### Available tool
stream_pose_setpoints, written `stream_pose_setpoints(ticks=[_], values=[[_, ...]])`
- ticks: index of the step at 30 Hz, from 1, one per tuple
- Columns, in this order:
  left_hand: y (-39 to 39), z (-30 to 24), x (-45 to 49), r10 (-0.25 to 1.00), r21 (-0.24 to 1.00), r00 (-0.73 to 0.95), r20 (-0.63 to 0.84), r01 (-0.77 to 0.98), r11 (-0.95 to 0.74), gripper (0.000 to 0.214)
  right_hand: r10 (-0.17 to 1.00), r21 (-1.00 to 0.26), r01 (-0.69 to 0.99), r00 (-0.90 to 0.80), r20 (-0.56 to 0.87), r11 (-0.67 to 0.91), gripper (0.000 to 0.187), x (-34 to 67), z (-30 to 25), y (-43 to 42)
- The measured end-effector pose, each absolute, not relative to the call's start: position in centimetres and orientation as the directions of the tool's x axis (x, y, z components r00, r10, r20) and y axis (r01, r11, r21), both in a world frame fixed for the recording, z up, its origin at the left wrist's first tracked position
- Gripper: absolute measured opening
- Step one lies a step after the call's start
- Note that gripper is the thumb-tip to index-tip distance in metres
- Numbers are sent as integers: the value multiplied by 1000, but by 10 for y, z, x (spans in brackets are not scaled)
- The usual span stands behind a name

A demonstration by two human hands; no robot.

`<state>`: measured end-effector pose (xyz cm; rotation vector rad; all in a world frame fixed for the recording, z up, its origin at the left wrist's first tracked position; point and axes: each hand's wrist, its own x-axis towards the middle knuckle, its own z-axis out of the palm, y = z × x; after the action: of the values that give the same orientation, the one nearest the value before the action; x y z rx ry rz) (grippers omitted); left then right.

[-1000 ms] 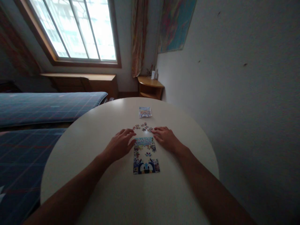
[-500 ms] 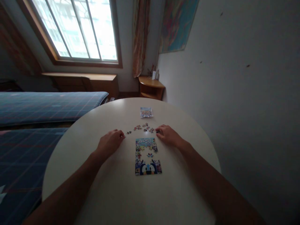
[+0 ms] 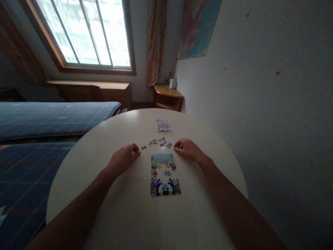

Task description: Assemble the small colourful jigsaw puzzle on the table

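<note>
On the round white table lies a partly assembled jigsaw puzzle [image 3: 165,189] showing a blue cartoon dog's face, with a gap across its middle. A small joined clump of pieces [image 3: 167,173] sits inside that gap. My left hand [image 3: 127,154] rests left of the puzzle, its fingertips pinched on a small puzzle piece [image 3: 140,152] at the tabletop. Several loose puzzle pieces [image 3: 154,142] are spread beyond the puzzle's top edge, between my hands. My right hand [image 3: 187,149] is at their right end, thumb and fingers closed together; whatever is between them is hidden.
A small printed picture sheet [image 3: 163,125] lies farther back on the round table [image 3: 117,208]. Beds with blue plaid covers [image 3: 52,118] stand to the left, a white wall [image 3: 247,114] to the right. A corner shelf [image 3: 168,91] is behind the table.
The fingers of my right hand have closed over the dark spot seen between them before. My left fingertips have shifted slightly right, still at the small piece.
</note>
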<state>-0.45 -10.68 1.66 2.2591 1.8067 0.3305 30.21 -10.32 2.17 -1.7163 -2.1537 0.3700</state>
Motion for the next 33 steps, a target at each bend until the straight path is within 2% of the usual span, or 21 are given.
stream_pose_setpoints(ticks=[5, 8, 14, 20, 24, 28, 31, 33], values=[[-104, 16, -5, 977, 332, 212, 16, 921, -205, 19, 940, -394, 857, -262, 219, 330, 15, 291, 19, -97], [-106, 17, -4, 976, 342, 218, 17, 916, -210, 19, 917, -358, 847, -337, 212, 394, 18, 280, 21, -88], [-109, 20, -3, 977, 346, 212, 19, 916, -205, 17, 933, -232, 906, -360, 25, 355, 30, 263, 31, -69], [-112, 21, -2, 977, 330, 213, 30, 920, -211, 20, 928, -211, 928, -341, -149, 307, 31, 258, 42, -42], [-116, 21, 0, 967, 286, 228, 109, 925, -251, 21, 916, -210, 933, -335, -220, 291, 27, 253, 49, -32], [-121, 17, 8, 916, 300, 320, 244, 873, -385, 20, 907, -247, 914, -372, -195, 322, 21, 249, 53, -38], [-127, 13, 18, 799, 356, 508, 322, 717, -599, 25, 899, -312, 882, -412, -148, 353, 17, 252, 51, -48], [-133, 12, 24, 697, 376, 640, 324, 589, -716, 32, 897, -361, 858, -428, -110, 365, 16, 257, 46, -55]])
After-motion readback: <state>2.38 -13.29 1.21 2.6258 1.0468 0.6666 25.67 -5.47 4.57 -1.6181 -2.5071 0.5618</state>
